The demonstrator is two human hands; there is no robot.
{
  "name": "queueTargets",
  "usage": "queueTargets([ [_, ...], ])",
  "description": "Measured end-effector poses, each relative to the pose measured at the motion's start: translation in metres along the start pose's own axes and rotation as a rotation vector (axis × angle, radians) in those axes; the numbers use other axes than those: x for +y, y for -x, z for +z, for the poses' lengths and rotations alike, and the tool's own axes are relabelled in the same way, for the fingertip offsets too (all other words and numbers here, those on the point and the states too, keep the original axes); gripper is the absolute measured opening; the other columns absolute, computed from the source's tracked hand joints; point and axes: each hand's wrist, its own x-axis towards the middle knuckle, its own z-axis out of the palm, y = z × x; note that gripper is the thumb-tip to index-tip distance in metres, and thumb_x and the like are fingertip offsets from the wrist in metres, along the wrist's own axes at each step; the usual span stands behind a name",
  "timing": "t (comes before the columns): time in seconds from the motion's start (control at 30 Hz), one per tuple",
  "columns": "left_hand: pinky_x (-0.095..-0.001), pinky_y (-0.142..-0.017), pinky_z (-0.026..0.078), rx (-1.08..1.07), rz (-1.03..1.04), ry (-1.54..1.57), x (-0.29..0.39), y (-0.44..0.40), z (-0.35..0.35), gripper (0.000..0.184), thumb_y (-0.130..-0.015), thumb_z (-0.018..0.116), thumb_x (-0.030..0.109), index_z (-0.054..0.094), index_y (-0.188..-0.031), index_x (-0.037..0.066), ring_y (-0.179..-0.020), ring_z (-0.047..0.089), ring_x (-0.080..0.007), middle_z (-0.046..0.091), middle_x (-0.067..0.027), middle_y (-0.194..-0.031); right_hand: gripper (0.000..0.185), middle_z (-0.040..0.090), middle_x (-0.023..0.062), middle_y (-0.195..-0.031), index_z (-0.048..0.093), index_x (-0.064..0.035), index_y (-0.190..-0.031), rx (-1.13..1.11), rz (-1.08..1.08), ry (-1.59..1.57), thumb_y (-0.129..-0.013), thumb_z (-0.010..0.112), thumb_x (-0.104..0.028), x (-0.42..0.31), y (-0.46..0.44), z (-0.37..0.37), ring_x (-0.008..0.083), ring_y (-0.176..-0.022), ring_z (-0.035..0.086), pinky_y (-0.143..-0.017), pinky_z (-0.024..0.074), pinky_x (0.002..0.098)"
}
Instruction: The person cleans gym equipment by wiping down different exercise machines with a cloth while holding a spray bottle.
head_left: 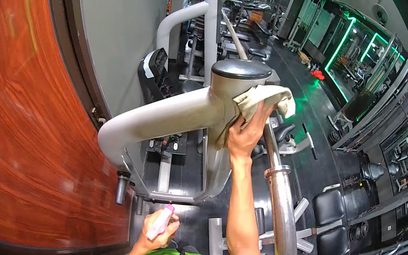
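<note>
A beige cloth (267, 97) is bunched against the side of the grey metal frame of a gym machine (180, 110), just below its round black cap (242, 69). My right hand (246, 134) presses the cloth there, arm stretched up and forward. Low in the view, close to my body, my left hand (158, 231) is wrapped round what looks like a pink-and-white spray bottle (161, 222), its pink tip pointing away from me. The lower part of the bottle is hidden by the hand. A shiny metal bar (282, 209) runs down to the right of my right arm.
A glossy reddish wood panel (36, 143) and a grey wall (114, 22) stand on the left. Black padded seats (330, 206) and racks lie to the right. Green-lit mirrors (351, 60) line the far right, and more machines stand on the dark floor (297, 78) behind.
</note>
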Motion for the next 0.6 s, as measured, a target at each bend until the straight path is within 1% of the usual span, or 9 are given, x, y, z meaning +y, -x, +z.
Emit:
queueTargets([
  [0.03, -0.0249, -0.049, 0.048, 0.008, 0.003, 0.010, -0.001, 0.003, 0.001, 0.013, -0.082, 0.065, 0.007, 0.059, -0.092, 0.000, -0.050, 0.061, -0.0127, 0.062, -0.0055, -0.067, 0.065, 0.037, 0.0392, -0.129, 0.040, 0.0039, -0.131, 0.003, 0.004, 0.001, -0.068, 0.054, 0.004, 0.004, 0.008, 0.000, 0.0540, -0.124, 0.031, -0.106, 0.0272, 0.0512],
  [0.1, -0.0250, -0.049, 0.048, 0.015, -0.009, 0.025, -0.001, 0.007, 0.003, 0.014, -0.082, 0.065, 0.007, 0.059, -0.092, 0.000, -0.050, 0.061, -0.0129, 0.063, -0.0062, -0.068, 0.065, 0.046, 0.0353, -0.123, 0.041, 0.0056, -0.129, -0.115, 0.152, -0.060, -0.066, 0.054, 0.008, 0.017, 0.039, -0.001, 0.0494, -0.117, 0.043, -0.103, 0.0346, 0.0478],
  [0.13, -0.0249, -0.049, 0.048, 0.017, 0.007, 0.011, -0.003, 0.009, 0.003, 0.014, -0.082, 0.065, 0.007, 0.059, -0.092, 0.000, -0.050, 0.061, -0.0130, 0.063, -0.0062, -0.067, 0.065, 0.052, 0.0321, -0.117, 0.042, 0.0068, -0.128, -0.087, 0.083, 0.040, -0.064, 0.055, 0.010, 0.023, 0.055, -0.001, 0.0458, -0.111, 0.050, -0.099, 0.0388, 0.0455],
  [0.27, -0.0253, -0.050, 0.048, 0.015, 0.099, -0.112, -0.010, 0.016, 0.004, 0.014, -0.081, 0.065, 0.006, 0.059, -0.092, 0.000, -0.052, 0.061, -0.0133, 0.062, -0.0061, -0.066, 0.061, 0.052, 0.0326, -0.117, 0.045, 0.0071, -0.124, -0.142, 0.078, 0.132, -0.063, 0.055, 0.009, 0.058, 0.118, -0.004, 0.0491, -0.112, 0.047, -0.100, 0.0384, 0.0481],
  [0.3, -0.0253, -0.050, 0.048, 0.016, 0.098, -0.114, -0.007, 0.019, 0.004, 0.014, -0.081, 0.065, 0.006, 0.059, -0.092, 0.000, -0.052, 0.061, -0.0133, 0.062, -0.0061, -0.066, 0.060, 0.052, 0.0318, -0.116, 0.046, 0.0072, -0.122, -0.172, 0.077, 0.133, -0.063, 0.056, 0.009, 0.067, 0.128, -0.006, 0.0493, -0.113, 0.047, -0.100, 0.0384, 0.0484],
  [0.37, -0.0254, -0.050, 0.047, 0.010, -0.063, -0.023, 0.002, 0.025, 0.003, 0.014, -0.081, 0.065, 0.006, 0.059, -0.092, 0.000, -0.051, 0.060, -0.0130, 0.061, -0.0055, -0.064, 0.059, 0.053, 0.0309, -0.116, 0.048, 0.0072, -0.120, -0.201, 0.076, 0.130, -0.062, 0.057, 0.008, 0.078, 0.149, -0.011, 0.0496, -0.113, 0.047, -0.100, 0.0384, 0.0487],
  [0.5, -0.0253, -0.048, 0.047, 0.048, -0.060, -0.012, -0.001, 0.036, 0.005, 0.013, -0.081, 0.065, 0.006, 0.059, -0.091, 0.001, -0.050, 0.060, -0.0123, 0.060, -0.0049, -0.063, 0.056, 0.055, 0.0278, -0.114, 0.051, 0.0070, -0.116, -0.317, 0.046, 0.174, -0.061, 0.061, 0.006, 0.098, 0.196, -0.022, 0.0470, -0.115, 0.047, -0.099, 0.0398, 0.0480],
  [0.57, -0.0249, -0.046, 0.046, 0.065, 0.005, -0.086, -0.010, 0.043, 0.006, 0.014, -0.081, 0.065, 0.006, 0.059, -0.092, 0.001, -0.048, 0.059, -0.0118, 0.060, -0.0049, -0.062, 0.055, 0.055, 0.0276, -0.115, 0.051, 0.0068, -0.116, -0.378, 0.127, 0.168, -0.063, 0.060, 0.006, 0.110, 0.228, -0.025, 0.0462, -0.114, 0.048, -0.099, 0.0398, 0.0484],
  [0.6, -0.0249, -0.046, 0.046, 0.071, -0.001, -0.086, -0.010, 0.047, 0.008, 0.014, -0.081, 0.065, 0.006, 0.059, -0.092, 0.001, -0.048, 0.059, -0.0118, 0.060, -0.0049, -0.062, 0.052, 0.055, 0.0277, -0.115, 0.050, 0.0074, -0.117, -0.411, 0.160, 0.200, -0.066, 0.058, 0.007, 0.111, 0.241, -0.028, 0.0456, -0.112, 0.050, -0.099, 0.0397, 0.0473],
])
